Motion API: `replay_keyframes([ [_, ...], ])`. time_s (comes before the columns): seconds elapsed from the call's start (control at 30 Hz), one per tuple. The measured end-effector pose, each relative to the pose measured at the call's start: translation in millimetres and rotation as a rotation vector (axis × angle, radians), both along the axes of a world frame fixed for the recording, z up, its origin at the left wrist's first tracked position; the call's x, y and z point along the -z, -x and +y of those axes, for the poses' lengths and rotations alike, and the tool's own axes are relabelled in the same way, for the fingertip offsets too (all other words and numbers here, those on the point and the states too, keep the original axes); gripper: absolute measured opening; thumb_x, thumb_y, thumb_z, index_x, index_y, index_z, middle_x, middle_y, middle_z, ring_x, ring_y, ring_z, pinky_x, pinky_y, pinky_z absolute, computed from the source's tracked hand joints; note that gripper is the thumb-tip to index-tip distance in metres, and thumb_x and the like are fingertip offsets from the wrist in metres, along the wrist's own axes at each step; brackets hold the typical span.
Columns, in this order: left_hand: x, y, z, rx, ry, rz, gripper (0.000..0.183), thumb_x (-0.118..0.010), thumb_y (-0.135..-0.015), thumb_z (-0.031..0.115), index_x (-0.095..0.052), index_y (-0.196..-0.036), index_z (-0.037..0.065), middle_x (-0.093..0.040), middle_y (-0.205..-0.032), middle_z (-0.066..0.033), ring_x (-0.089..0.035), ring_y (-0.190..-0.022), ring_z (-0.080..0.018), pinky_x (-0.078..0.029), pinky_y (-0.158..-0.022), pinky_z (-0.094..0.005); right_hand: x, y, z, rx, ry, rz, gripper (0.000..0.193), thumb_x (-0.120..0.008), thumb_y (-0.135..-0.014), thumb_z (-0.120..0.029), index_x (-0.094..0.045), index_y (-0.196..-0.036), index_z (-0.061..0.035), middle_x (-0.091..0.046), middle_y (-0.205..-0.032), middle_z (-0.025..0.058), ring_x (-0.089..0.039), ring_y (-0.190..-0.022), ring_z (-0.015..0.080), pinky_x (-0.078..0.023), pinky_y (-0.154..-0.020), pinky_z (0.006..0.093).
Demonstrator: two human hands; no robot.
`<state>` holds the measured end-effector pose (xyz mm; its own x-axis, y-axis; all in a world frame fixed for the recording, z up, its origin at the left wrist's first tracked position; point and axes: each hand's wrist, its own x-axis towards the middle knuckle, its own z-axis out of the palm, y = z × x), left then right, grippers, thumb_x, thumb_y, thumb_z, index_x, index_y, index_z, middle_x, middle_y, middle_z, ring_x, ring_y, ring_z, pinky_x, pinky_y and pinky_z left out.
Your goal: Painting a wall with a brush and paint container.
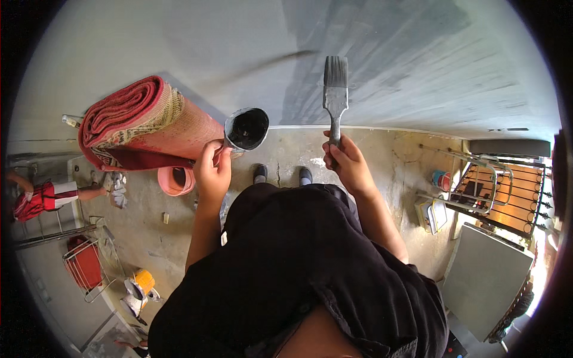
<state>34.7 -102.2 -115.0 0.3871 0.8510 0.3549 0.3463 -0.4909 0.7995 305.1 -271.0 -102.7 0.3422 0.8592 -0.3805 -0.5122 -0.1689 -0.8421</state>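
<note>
My left hand [212, 174] is closed round the lower side of a small cup [229, 138], whose rounded mouth faces me and whose inside is coated dark. Upright in my right hand [351, 162] is a flat paintbrush [335, 98], gripped by its handle with the grey-stained bristles pointing up. Cup and brush are held apart. Beyond them rises a grey wall [406, 77] with darker, streaky patches on its right part; I cannot tell whether the bristles touch it.
A rolled red carpet [191, 128] leans left of the cup, above a pink bucket [176, 181]. Far left, a person in red [42, 200] is nearby. A yellow container [143, 280] sits lower left. Right are a metal chair frame [498, 179], a barred gate [525, 206] and a grey tabletop [489, 280].
</note>
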Motion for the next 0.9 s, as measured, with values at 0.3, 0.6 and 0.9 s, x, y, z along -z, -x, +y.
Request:
replay_keyframes([
  [0.3,-1,5,-38,-0.142,0.045,0.082,0.014,-0.064,-0.093,-0.002,-0.060,-0.106,-0.003,-0.067,-0.098,-0.0066,-0.064,-0.090,-0.0126,-0.052,-0.080,-0.0257,-26,-10,46,0.027,-0.046,-0.902,0.017,-0.052,-0.103,-0.018,-0.053,-0.105,-0.0011,-0.058,-0.074,0.0223,-0.058,-0.067,0.0415,-0.047,-0.064,0.0416],
  [0.6,-16,5,-58,-0.253,0.002,0.098,0.015,-0.069,-0.090,0.003,-0.062,-0.103,-0.002,-0.067,-0.093,-0.0075,-0.064,-0.082,-0.0125,-0.053,-0.071,-0.0266,52,-40,51,0.054,0.090,-1.061,0.015,-0.054,-0.101,-0.016,-0.051,-0.107,-0.0026,-0.062,-0.084,0.0297,-0.059,-0.079,0.0519,-0.046,-0.062,0.0543],
  [0.9,-6,22,-34,-0.226,0.009,0.117,0.017,-0.069,-0.090,0.004,-0.063,-0.104,-0.003,-0.069,-0.096,-0.0133,-0.068,-0.083,-0.0179,-0.055,-0.070,-0.0289,-3,-25,73,0.194,-0.154,-1.099,0.013,-0.053,-0.101,-0.010,-0.054,-0.109,-0.0011,-0.060,-0.078,0.0220,-0.057,-0.066,0.0430,-0.047,-0.061,0.0417],
])
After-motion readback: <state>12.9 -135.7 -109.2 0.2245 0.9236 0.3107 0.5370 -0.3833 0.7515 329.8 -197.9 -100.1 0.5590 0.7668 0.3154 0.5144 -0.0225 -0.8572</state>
